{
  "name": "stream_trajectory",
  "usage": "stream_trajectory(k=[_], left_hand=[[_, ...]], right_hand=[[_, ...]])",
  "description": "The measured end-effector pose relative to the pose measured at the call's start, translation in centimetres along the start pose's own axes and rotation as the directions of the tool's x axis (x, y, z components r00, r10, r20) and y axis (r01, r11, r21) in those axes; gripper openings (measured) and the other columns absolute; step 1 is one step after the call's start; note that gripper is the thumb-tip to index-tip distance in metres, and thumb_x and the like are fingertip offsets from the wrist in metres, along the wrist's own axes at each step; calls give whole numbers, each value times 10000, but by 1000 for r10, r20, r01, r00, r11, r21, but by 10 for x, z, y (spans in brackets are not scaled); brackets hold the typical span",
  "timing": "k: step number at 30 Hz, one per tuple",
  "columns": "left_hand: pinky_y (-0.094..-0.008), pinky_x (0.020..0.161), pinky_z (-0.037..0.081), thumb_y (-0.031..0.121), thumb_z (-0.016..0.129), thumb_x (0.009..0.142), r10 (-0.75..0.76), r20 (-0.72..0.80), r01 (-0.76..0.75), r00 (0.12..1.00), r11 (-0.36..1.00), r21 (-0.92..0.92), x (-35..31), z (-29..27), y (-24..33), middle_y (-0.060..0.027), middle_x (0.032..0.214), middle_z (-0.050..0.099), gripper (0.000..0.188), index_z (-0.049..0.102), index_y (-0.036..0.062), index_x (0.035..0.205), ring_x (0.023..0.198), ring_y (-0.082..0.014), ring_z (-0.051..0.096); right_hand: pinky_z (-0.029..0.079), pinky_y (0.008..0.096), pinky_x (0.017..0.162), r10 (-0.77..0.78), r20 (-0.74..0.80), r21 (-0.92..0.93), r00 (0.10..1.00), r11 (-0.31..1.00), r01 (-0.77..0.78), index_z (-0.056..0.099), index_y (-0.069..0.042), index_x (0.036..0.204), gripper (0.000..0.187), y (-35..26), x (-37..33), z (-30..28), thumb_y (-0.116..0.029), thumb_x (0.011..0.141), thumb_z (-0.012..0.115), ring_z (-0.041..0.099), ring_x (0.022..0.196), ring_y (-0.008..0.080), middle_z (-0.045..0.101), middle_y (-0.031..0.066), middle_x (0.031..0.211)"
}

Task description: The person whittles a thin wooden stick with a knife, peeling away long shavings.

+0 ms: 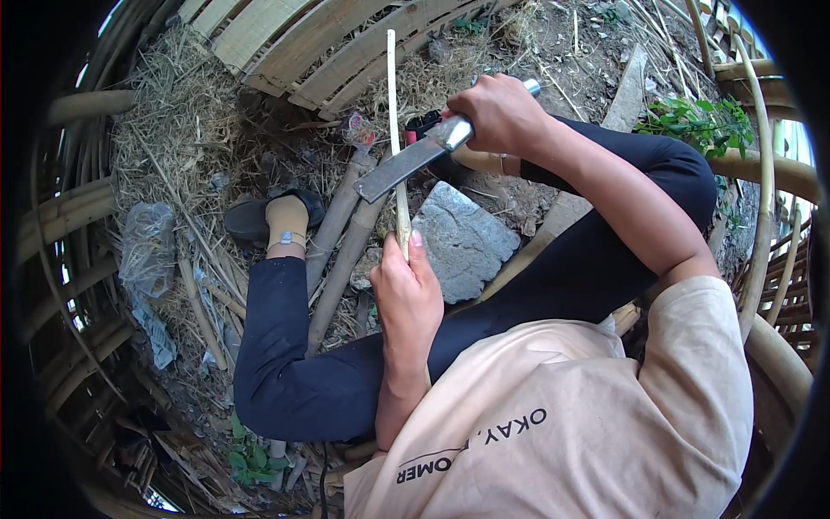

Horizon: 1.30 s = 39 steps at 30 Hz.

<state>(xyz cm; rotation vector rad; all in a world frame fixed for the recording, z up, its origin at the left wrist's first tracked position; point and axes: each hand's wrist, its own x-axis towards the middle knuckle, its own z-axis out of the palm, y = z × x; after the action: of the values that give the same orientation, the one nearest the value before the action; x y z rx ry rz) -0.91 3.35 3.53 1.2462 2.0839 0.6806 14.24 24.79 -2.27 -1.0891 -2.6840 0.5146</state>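
The fingers [391,249] of the left hand [408,298] are closed around the lower end of a thin, pale stick [392,95], the thumb lying along it. The stick stands nearly straight up the view from that fist, its far end free. The right hand [501,114] is wrapped around the metal handle of a broad knife [400,172], the handle's butt showing beyond the fist. The dark blade slants down to the left and passes across the stick above the left hand; whether its edge touches the wood I cannot tell.

Just beyond the left hand, to its right, sits a grey, rough stone [462,240]. Two poles [339,214] lie left of the stick, near a dark shoe [248,221]. Dark trousers [553,268] frame the stone. Farther out are dry straw [177,95], a crumpled clear plastic bag [149,246], a slatted wooden panel [303,48] at the top and a leafy green plant [699,125] on the right.
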Motion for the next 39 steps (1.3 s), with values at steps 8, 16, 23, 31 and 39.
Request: stream_trajectory(k=[8, 16, 23, 31, 39], left_hand=[[-450, 525, 389, 250, 498, 1062, -37, 29, 42, 999, 983, -181, 7, 0, -6, -174, 578, 506, 324, 557, -22, 897, 514, -337, 539], [-199, 375, 238, 365, 467, 1089, -120, 334, 322, 935, 681, -658, 11, -3, -13, 78, 616, 364, 340, 464, 107, 868, 446, -1, 313], [-203, 357, 232, 372, 459, 1090, -112, 324, 299, 939, 730, -615, -5, 5, -15, 77, 618, 350, 313, 459, 123, 900, 423, -4, 294], [-199, 363, 234, 360, 452, 1094, -62, 259, 209, 964, 777, -593, -8, 3, -10, 73, 623, 348, 305, 446, 122, 902, 435, -3, 293], [-194, 369, 241, 378, 471, 1084, -74, 301, 256, 951, 733, -630, -13, -4, -1, 78, 621, 351, 325, 450, 115, 894, 436, -1, 301]], right_hand=[[593, 461, 750, 249, -161, -94, 955, 959, -266, 773, -124, 945, 181, 45, 12, -52, -183, 799, 683, 725, 758, 345, 730, 160, 810], [538, 485, 686, -42, 92, 223, 995, 975, 21, 710, -85, 786, 117, -30, -19, -3, -136, 681, 723, 677, 705, 379, 677, 144, 697], [525, 476, 656, -11, 88, 99, 996, 995, 2, 690, -72, 742, 146, -31, -24, 1, -201, 717, 753, 669, 724, 383, 673, 159, 721], [541, 477, 643, -33, -29, 77, 999, 996, 35, 696, -100, 772, 103, -18, -14, -5, -199, 758, 723, 688, 651, 365, 666, 157, 655], [579, 407, 608, -24, -241, -100, 970, 995, 0, 765, -110, 933, 154, 17, 0, -21, -134, 812, 674, 723, 643, 303, 724, 129, 722]])
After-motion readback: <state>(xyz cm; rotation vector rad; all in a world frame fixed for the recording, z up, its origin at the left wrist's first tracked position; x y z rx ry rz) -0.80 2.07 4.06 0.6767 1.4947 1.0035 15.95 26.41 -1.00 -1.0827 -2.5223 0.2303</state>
